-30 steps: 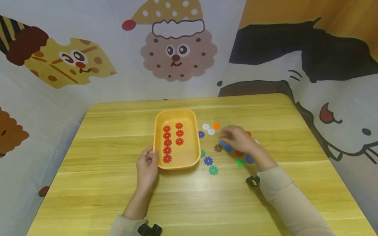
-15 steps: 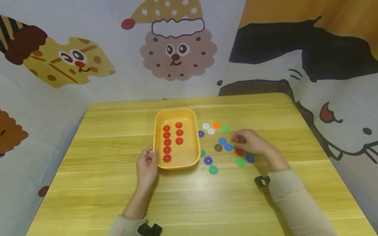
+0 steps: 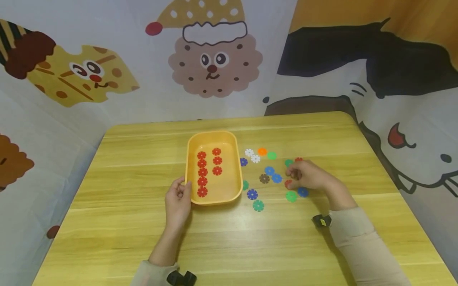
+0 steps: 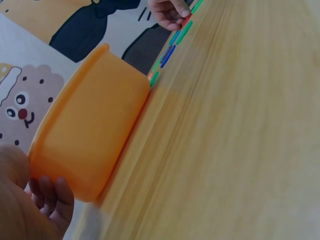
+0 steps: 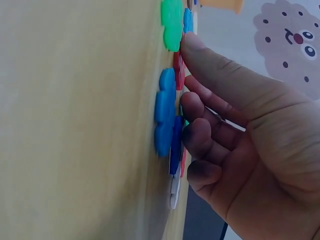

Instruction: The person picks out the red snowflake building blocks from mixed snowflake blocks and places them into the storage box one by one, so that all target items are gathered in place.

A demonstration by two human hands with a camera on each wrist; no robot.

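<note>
My left hand [image 3: 179, 200] grips the left rim of the yellow-orange tray [image 3: 229, 190], thumb at the rim and fingers along the outer wall. Inside the tray, several red snowflake discs [image 3: 202, 172] lie in two columns. On the right of the table, my right hand [image 3: 309, 175] is low over loose discs, its fingers loosely bent. Its thumb reaches onto a red snowflake disc [image 3: 288, 184], seen edge-on in the right wrist view [image 5: 178, 70]. A green disc [image 3: 291, 196] and a blue disc [image 3: 302, 192] lie just below that hand. Part of the red disc is hidden by the thumb.
Between tray and right hand lie a brown disc [image 3: 264, 178], blue discs [image 3: 276, 178], white discs [image 3: 255, 158] and an orange disc [image 3: 262, 151]. A dark green disc [image 3: 258, 205] lies nearer the front. A cartoon-printed cloth [image 3: 143, 59] hangs behind the wooden table [image 3: 229, 246].
My right hand has moved right and slightly down, off the blue discs and over to the red disc, uncovering light and dark green discs. My left hand and the tray have stayed put.
</note>
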